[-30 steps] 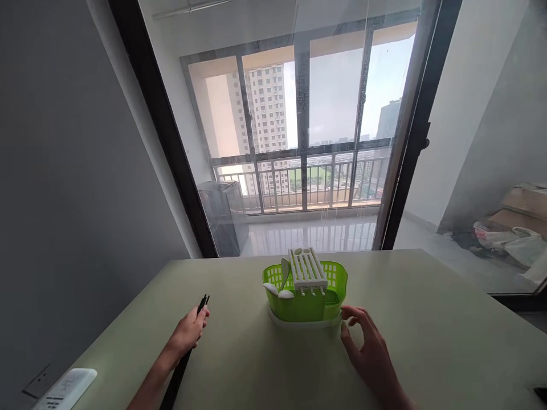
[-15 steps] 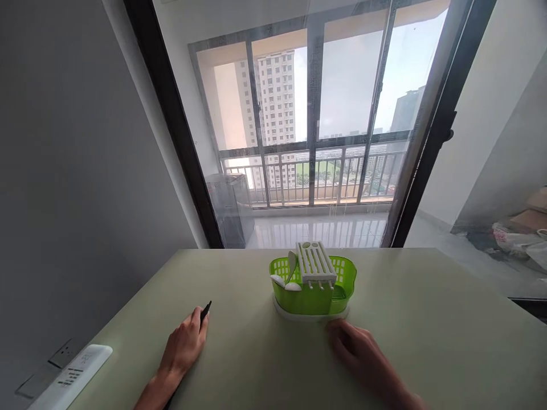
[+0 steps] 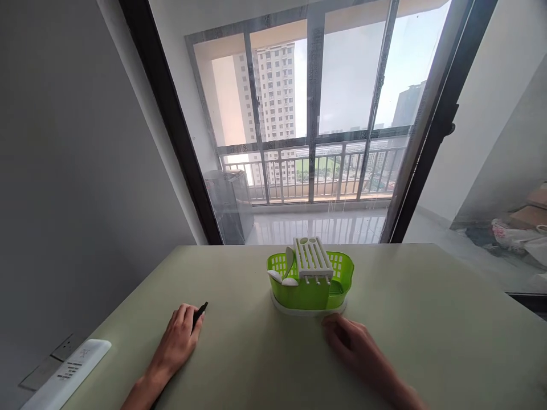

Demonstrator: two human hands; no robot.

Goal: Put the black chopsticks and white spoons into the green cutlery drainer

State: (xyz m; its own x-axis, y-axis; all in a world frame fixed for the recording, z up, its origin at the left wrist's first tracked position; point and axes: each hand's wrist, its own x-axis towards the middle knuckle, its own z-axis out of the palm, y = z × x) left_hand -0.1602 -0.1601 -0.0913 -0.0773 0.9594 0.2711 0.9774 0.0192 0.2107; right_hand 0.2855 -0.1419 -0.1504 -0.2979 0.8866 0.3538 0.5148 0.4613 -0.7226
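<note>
A green plastic cutlery basket (image 3: pixel 310 287) with a white slotted insert and white spoons stands on a white base in the middle of the pale green table (image 3: pixel 427 341). My left hand (image 3: pixel 177 339) lies on the table to its left, closed around black chopsticks (image 3: pixel 199 311) whose tips stick out past my fingers. My right hand (image 3: pixel 354 347) rests flat on the table just in front of the basket's right corner, fingers apart, holding nothing.
A white remote control (image 3: pixel 64 373) lies at the table's left edge beside a wall socket. Behind the table is a glass sliding door with a black frame, and a balcony beyond. Boxes and bags lie on the floor at far right.
My left hand has lowered the chopsticks flat onto the table. My right hand has dropped from beside the basket's base to rest on the table in front of it.
</note>
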